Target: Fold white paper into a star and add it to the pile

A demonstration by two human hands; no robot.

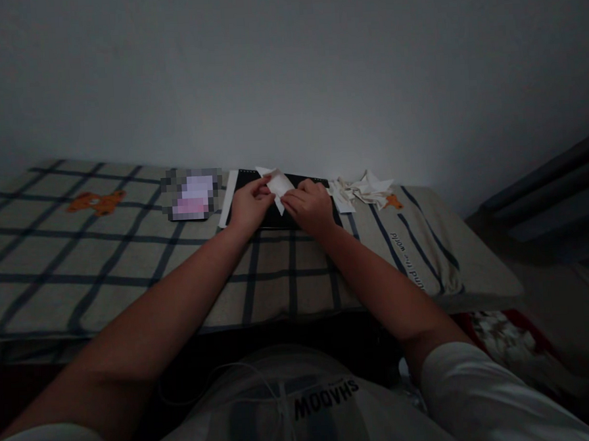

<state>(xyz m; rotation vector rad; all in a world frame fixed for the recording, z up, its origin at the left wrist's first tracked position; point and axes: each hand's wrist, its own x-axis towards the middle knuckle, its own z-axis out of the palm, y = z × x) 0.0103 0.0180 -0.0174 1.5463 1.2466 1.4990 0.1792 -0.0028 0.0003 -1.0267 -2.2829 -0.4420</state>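
Observation:
Between my two hands is a folded piece of white paper (279, 182) with pointed corners at its top and bottom. My left hand (249, 204) pinches its left side between thumb and fingers. On the lower right side, the fingers of my right hand (309, 205) are closed on the paper. Both hands are above a flat black board (245, 178) with white strips at its left and right ends. Crumpled or folded white paper pieces (364, 189) lie just right of the board.
A checked cloth (128, 255) covers the table, which stands against a grey wall (286, 69). Left of the board lies a phone (192, 196) with a lit, blurred screen. A red container (523, 347) with whitish scraps is low at the right. A white cable (223, 367) hangs near my body.

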